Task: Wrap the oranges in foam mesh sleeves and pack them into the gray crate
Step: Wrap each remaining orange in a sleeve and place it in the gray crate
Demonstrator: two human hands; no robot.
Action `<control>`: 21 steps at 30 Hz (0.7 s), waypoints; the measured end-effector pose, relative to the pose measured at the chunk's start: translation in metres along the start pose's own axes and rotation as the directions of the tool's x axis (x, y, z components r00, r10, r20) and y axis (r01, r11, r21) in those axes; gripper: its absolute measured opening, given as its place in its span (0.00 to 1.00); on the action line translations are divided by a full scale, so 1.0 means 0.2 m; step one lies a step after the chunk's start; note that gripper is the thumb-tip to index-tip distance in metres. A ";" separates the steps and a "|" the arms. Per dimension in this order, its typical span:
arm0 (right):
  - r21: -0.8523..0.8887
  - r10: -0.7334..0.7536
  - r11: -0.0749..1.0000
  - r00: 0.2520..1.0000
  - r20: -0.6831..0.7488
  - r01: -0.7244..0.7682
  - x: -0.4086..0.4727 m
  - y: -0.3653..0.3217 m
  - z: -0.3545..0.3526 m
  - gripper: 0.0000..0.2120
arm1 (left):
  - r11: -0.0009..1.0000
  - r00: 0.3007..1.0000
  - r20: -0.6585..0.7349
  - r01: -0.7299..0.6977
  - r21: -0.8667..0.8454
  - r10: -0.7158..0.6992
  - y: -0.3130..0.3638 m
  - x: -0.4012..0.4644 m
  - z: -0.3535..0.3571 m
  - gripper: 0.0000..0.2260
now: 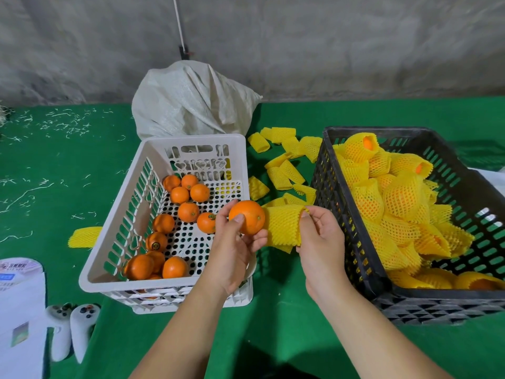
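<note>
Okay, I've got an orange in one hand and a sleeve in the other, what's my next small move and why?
Probably slide the foam mesh sleeve over the orange: your left hand holds it bare, and your right hand holds the sleeve right beside it.

I am finding no legible text anywhere in this view. I am noting small round dark stickers (211, 216) on a few oranges in the white basket (114, 258), each bearing a yellowish emblem too small to read. I am also seeing a white printed package (20, 296) lying at the counter's near left edge, carrying a round logo, a blue label and faint print lines, all too blurred to make out.
</note>
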State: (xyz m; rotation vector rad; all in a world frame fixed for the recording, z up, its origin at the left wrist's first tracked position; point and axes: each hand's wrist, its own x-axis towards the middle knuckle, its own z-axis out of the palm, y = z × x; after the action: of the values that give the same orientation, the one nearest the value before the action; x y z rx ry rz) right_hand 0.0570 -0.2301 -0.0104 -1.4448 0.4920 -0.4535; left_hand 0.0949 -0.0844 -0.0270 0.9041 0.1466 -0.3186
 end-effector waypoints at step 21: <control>-0.080 -0.111 0.988 0.974 0.197 0.129 -0.05 0.02 0.11 0.05 | 0.988 0.994 0.113 -0.011 0.155 -0.007 -0.06 0.02 -0.01 0.24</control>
State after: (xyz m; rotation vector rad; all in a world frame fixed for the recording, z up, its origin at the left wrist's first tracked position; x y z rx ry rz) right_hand 0.0610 -0.2068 -0.0133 -1.5957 0.2739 -0.3859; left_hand 0.0949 -0.0905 -0.0376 1.0374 0.0163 -0.3821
